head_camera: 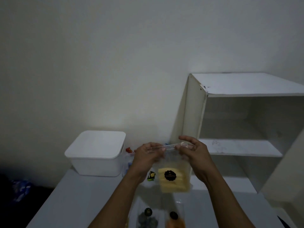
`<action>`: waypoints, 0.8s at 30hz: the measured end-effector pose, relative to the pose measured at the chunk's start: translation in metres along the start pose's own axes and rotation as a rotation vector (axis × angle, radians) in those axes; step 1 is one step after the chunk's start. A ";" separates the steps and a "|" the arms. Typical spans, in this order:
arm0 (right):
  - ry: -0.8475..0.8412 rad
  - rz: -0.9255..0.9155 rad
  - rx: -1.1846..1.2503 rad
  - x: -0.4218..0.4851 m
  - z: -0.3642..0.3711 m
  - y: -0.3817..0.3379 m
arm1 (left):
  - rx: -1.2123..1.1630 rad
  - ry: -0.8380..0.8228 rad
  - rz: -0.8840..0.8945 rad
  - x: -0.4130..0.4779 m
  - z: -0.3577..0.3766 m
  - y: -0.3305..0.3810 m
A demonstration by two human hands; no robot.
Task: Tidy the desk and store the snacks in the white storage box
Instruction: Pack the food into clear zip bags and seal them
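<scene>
dark round label (170, 175) on clear snack bag (172, 181), lettering too blurred to read

The pale surface (79, 195) carries a lidded white box (97, 153) at its far left. Just right of the box lie a red wrapper (129, 150) and a clear bag (126, 163), then a green packet (151, 176). Well right of the box stands a shelf unit (238, 145). Nearer than the box lie a dark packet (147, 218) and an orange packet (174, 219).

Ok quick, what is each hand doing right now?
The left hand pinches the top edge of the clear snack bag.
The right hand pinches the same top edge at the other end.
</scene>
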State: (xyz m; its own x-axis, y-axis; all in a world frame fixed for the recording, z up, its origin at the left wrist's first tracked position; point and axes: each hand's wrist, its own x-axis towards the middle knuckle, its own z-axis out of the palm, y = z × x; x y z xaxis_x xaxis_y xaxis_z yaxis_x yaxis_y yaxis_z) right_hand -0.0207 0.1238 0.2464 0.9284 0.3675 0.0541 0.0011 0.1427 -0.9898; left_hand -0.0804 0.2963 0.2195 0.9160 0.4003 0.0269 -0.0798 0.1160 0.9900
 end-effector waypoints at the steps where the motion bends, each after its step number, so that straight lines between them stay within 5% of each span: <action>1: 0.009 -0.011 0.020 -0.002 0.001 -0.004 | -0.032 -0.015 0.026 -0.005 0.003 0.007; 13: -0.077 -0.157 -0.098 -0.042 0.007 -0.041 | -0.050 0.044 0.201 -0.050 0.033 0.046; 24: 0.017 -0.225 -0.089 -0.067 0.003 -0.047 | -0.096 0.150 0.247 -0.078 0.049 0.054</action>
State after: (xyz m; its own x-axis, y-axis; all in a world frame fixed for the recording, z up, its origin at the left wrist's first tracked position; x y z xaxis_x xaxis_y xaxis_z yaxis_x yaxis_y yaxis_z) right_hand -0.0845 0.0954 0.2895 0.9074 0.3197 0.2728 0.2405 0.1373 -0.9609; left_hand -0.1369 0.2265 0.2780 0.7963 0.5562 0.2379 -0.3366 0.0807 0.9382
